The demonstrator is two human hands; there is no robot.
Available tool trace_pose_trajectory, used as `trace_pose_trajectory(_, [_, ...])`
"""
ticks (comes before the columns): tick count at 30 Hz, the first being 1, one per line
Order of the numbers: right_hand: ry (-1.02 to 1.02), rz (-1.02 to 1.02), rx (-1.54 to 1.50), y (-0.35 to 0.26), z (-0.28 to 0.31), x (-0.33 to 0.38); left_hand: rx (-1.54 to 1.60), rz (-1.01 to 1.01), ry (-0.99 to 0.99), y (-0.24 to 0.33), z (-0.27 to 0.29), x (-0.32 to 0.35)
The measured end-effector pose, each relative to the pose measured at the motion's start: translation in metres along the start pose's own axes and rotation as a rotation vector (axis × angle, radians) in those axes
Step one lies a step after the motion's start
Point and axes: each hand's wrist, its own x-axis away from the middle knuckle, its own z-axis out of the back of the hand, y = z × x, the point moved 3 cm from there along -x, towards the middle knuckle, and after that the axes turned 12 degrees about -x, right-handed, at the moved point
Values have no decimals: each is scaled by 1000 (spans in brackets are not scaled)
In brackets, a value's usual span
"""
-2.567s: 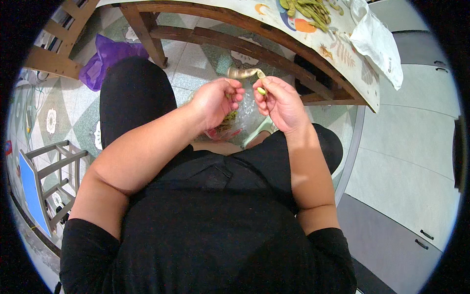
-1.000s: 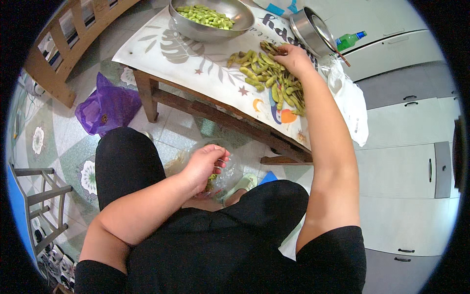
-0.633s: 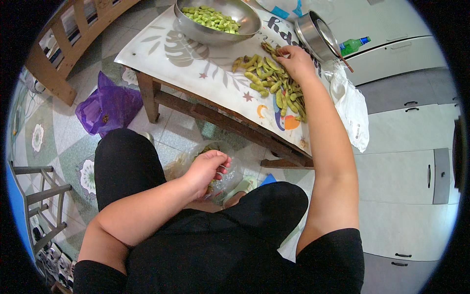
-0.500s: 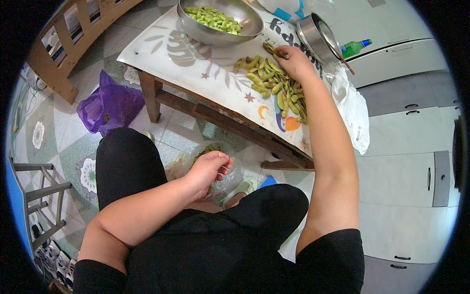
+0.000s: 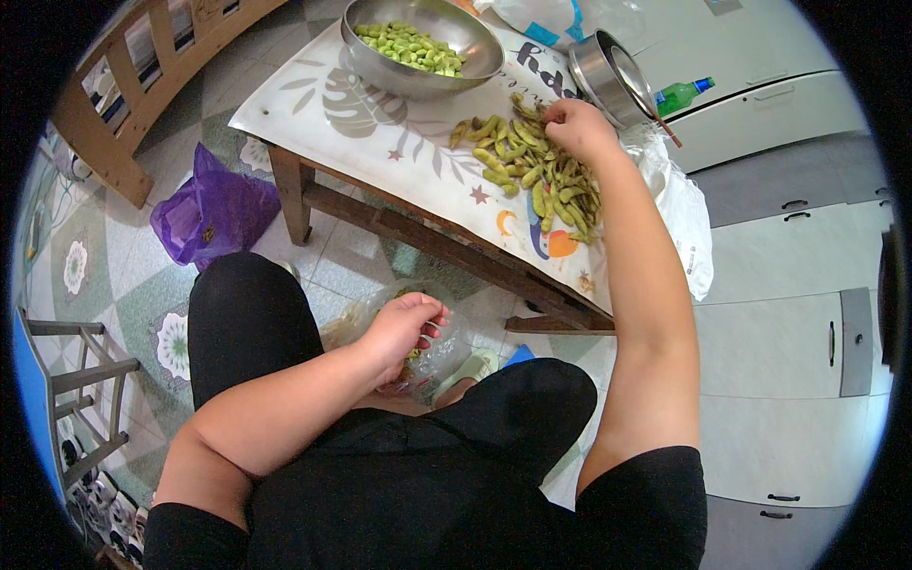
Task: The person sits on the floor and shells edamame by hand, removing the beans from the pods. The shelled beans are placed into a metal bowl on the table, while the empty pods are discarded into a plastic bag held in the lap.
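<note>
Green and brownish soybean pods (image 5: pixel 537 171) lie in a loose pile on the printed table cover (image 5: pixel 418 142). At the pile's far right edge, my right hand (image 5: pixel 581 130) has its fingers closed and pressed among the pods; the fingertips are partly hidden. My left hand (image 5: pixel 408 332) hangs loosely curled above a clear plastic bag (image 5: pixel 437 359) between my legs. Its palm is turned away, so what it holds, if anything, cannot be seen. Behind the pile, a steel bowl (image 5: pixel 475 71) holds many shelled green beans (image 5: pixel 410 47).
A steel pot (image 5: pixel 598 81) stands tilted at the table's far right, with a green bottle (image 5: pixel 684 93) beyond it. A white plastic bag (image 5: pixel 679 204) hangs at the right edge. On the floor are a purple bag (image 5: pixel 214 209) and, at far left, a metal-legged stool (image 5: pixel 90 380).
My right hand has drawn slightly nearer and right, and the bunch of pods it held up now lies more spread on the pile. My left hand has barely moved.
</note>
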Motion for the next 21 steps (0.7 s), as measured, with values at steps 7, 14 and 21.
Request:
trace_pose_trajectory(7, [52, -198, -1213, -7, 29, 82, -53, 41, 11, 0, -2, -1])
trace_pose_trajectory(14, [-225, -74, -1333, -37, 18, 190, 3, 33, 136, 13, 2, 14])
trace_pose_trajectory(21, [-516, 147, -667, -56, -59, 237, -3, 38, 103, 5, -1, 12])
